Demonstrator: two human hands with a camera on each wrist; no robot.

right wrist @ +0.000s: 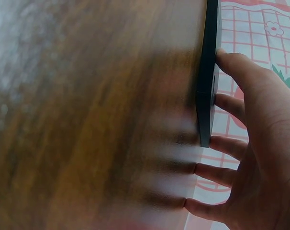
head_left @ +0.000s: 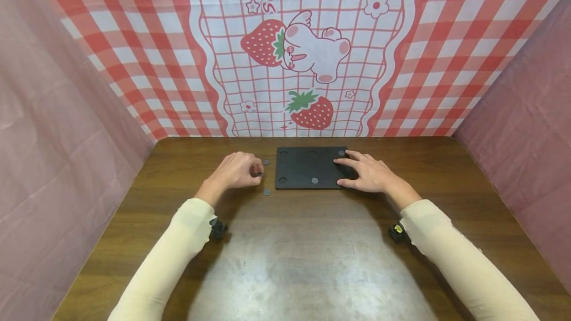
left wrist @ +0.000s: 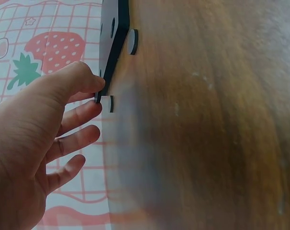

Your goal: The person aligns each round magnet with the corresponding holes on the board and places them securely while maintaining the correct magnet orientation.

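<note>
A flat black board (head_left: 296,167) with round recesses lies near the table's back; grey discs sit at its lower middle (head_left: 314,180) and upper right (head_left: 342,153). My left hand (head_left: 236,170) is left of the board, thumb and index finger pinching a small dark disc (left wrist: 97,97) in the left wrist view. Two loose discs (head_left: 266,162) (head_left: 266,192) lie on the table between that hand and the board. My right hand (head_left: 368,172) rests spread over the board's right end, fingertips touching its surface, hiding part of the right edge.
The brown wooden table (head_left: 285,251) ends at a checked cloth with strawberries (head_left: 312,53) behind the board. Pink cloth hangs at the left (head_left: 67,88) and right (head_left: 526,98). Each wrist carries a small black camera (head_left: 218,229).
</note>
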